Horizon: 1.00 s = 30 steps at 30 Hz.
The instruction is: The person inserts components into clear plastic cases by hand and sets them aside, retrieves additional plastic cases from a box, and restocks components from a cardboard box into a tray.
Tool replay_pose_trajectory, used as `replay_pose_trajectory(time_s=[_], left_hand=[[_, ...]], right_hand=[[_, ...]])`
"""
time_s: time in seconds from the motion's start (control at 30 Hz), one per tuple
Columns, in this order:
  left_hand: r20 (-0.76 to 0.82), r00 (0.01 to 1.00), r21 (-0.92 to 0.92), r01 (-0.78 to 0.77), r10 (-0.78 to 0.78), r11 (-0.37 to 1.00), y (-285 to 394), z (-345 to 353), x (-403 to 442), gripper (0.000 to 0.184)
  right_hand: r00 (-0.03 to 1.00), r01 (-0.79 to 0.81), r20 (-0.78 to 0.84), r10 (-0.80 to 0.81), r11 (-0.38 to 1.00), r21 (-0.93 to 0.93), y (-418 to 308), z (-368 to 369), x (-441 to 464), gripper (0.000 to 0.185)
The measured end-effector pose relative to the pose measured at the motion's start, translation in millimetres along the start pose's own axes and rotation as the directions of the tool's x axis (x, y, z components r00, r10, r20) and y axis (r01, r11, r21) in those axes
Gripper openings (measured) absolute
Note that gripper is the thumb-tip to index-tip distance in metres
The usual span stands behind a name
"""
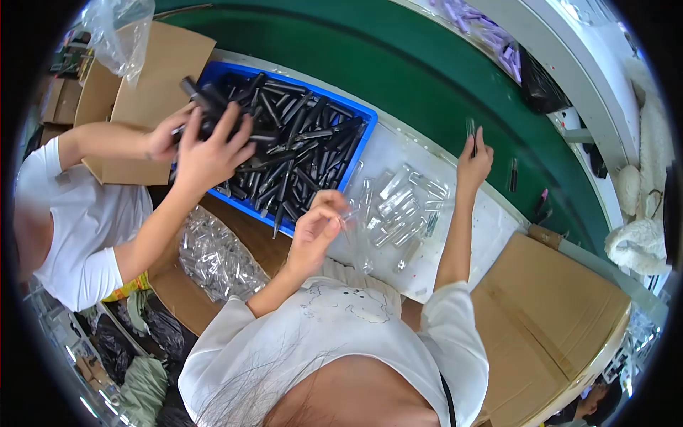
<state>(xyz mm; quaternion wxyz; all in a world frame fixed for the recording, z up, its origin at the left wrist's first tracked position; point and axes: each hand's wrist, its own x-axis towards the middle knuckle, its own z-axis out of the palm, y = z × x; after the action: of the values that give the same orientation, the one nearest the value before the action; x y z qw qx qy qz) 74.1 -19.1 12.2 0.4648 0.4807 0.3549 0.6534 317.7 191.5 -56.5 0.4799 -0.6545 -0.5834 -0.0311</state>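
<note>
My right hand (pixel 475 162) reaches out over the edge of the green belt, its fingers closed on a clear tube (pixel 470 128) that stands up from the fingertips. Close to my body, my left hand (pixel 317 229) has its fingers curled together. Something see-through shows at its fingertips, too blurred to make out. Several clear plastic tubes (pixel 405 208) lie loose on the white tabletop (pixel 445 249) between my hands. Beside my left hand stands a blue crate (pixel 370 132) full of black tube-like pieces (pixel 299 132).
At the left, a co-worker's hands (pixel 213 146) hold a blurred bunch of black pieces over the crate. A bag of clear parts (pixel 217 252) sits in a carton below. On the green belt (pixel 398 78) lies a dark tube (pixel 513 174). A cardboard box (pixel 555 306) stands right.
</note>
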Motion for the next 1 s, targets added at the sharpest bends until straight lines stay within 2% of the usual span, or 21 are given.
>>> replay_pose_trajectory(time_s=[0.07, 0.13, 0.17, 0.23, 0.27, 0.37, 0.43, 0.47, 0.5, 0.53, 0.57, 0.6, 0.63, 0.67, 0.73, 0.83, 0.87, 0.93, 0.97, 1.0], left_hand=[[0.035, 0.999, 0.045, 0.025, -0.026, 0.999, 3.1, -18.7, -12.4, 0.016], [0.068, 0.996, 0.092, 0.049, -0.055, 0.995, 8.2, -29.2, -26.5, 0.015], [0.026, 0.995, 0.067, 0.096, -0.098, 0.993, 11.5, -30.6, -34.6, 0.015], [-0.025, 0.991, 0.040, 0.133, -0.132, 0.990, 14.7, -35.6, -46.1, 0.014], [-0.071, 0.986, 0.006, 0.149, -0.148, 0.989, 15.4, -38.6, -50.9, 0.014], [-0.153, 0.974, -0.028, 0.167, -0.170, 0.985, 15.3, -45.9, -63.1, 0.013], [-0.194, 0.963, -0.045, 0.181, -0.187, 0.982, 14.7, -46.0, -67.7, 0.016], [-0.197, 0.962, -0.044, 0.182, -0.187, 0.982, 13.3, -47.7, -67.8, 0.016], [-0.167, 0.964, -0.086, 0.193, -0.205, 0.977, 12.0, -49.6, -67.2, 0.014], [-0.135, 0.966, -0.126, 0.205, -0.222, 0.971, 12.0, -50.9, -66.3, 0.012], [-0.138, 0.965, -0.126, 0.205, -0.222, 0.971, 13.1, -51.7, -64.5, 0.012], [-0.097, 0.972, -0.136, 0.201, -0.215, 0.970, 13.1, -52.8, -60.0, 0.011], [-0.056, 0.977, -0.147, 0.197, -0.207, 0.969, 13.6, -54.1, -56.3, 0.011], [-0.054, 0.978, -0.148, 0.194, -0.204, 0.970, 15.5, -55.5, -53.0, 0.011], [-0.045, 0.987, -0.144, 0.150, -0.157, 0.978, 20.3, -57.6, -49.5, 0.011], [-0.092, 0.986, -0.162, 0.120, -0.136, 0.980, 20.3, -58.8, -54.0, 0.016], [-0.091, 0.987, -0.163, 0.117, -0.133, 0.980, 19.4, -58.9, -53.9, 0.016], [-0.238, 0.963, -0.157, 0.093, -0.129, 0.983, 18.0, -59.8, -53.0, 0.014], [-0.303, 0.946, -0.067, 0.099, -0.115, 0.993, 14.0, -62.2, -49.2, 0.014], [-0.340, 0.938, -0.016, 0.070, -0.071, 0.997, 9.3, -66.3, -42.4, 0.015]], right_hand=[[0.987, -0.122, 0.057, 0.149, 0.938, -0.325, 62.6, 49.8, 0.6, 0.032], [0.960, -0.259, 0.002, 0.281, 0.885, -0.387, 96.3, 64.9, -5.5, 0.034], [0.963, -0.245, 0.011, 0.270, 0.891, -0.382, 115.9, 75.5, -9.9, 0.034], [0.928, -0.344, -0.250, 0.278, 0.896, -0.280, 139.0, 94.7, -9.6, 0.035], [0.932, -0.332, -0.243, 0.269, 0.902, -0.274, 144.7, 100.6, -2.4, 0.035], [0.950, -0.312, -0.128, 0.285, 0.889, -0.334, 125.7, 104.3, 12.6, 0.036], [0.931, -0.324, -0.327, 0.162, 0.782, -0.533, 87.5, 104.9, 23.8, 0.036], [0.953, -0.134, -0.302, 0.011, 0.911, -0.390, 65.0, 100.8, 30.1, 0.034], [0.943, 0.073, -0.302, -0.142, 0.971, -0.228, 38.6, 98.8, 32.7, 0.032], [0.978, 0.153, -0.160, -0.135, 0.983, 0.105, 5.9, 104.2, 25.1, 0.031], [0.985, 0.164, -0.018, -0.173, 0.886, 0.434, -33.9, 107.6, 8.8, 0.029], [0.961, 0.060, 0.162, -0.223, 0.745, 0.665, -79.2, 99.5, -13.3, 0.026], [0.839, 0.338, 0.203, -0.505, 0.776, 0.532, -112.2, 93.3, -28.8, 0.027], [0.756, 0.353, 0.383, -0.531, 0.823, 0.445, -143.7, 86.4, -46.7, 0.032], [0.739, 0.488, 0.450, -0.502, 0.859, 0.157, -167.5, 97.0, -90.1, 0.040], [0.804, 0.331, 0.456, -0.381, 0.925, 0.188, -169.8, 112.9, -119.3, 0.035], [0.805, 0.334, 0.453, -0.383, 0.924, 0.187, -165.0, 114.4, -123.2, 0.035], [0.891, 0.027, 0.374, -0.256, 0.853, 0.521, -171.5, 85.6, -121.6, 0.030], [0.891, 0.025, 0.375, -0.255, 0.853, 0.521, -177.5, 63.4, -119.1, 0.030], [0.855, -0.135, 0.483, -0.190, 0.817, 0.561, -184.9, 34.5, -116.3, 0.031]])
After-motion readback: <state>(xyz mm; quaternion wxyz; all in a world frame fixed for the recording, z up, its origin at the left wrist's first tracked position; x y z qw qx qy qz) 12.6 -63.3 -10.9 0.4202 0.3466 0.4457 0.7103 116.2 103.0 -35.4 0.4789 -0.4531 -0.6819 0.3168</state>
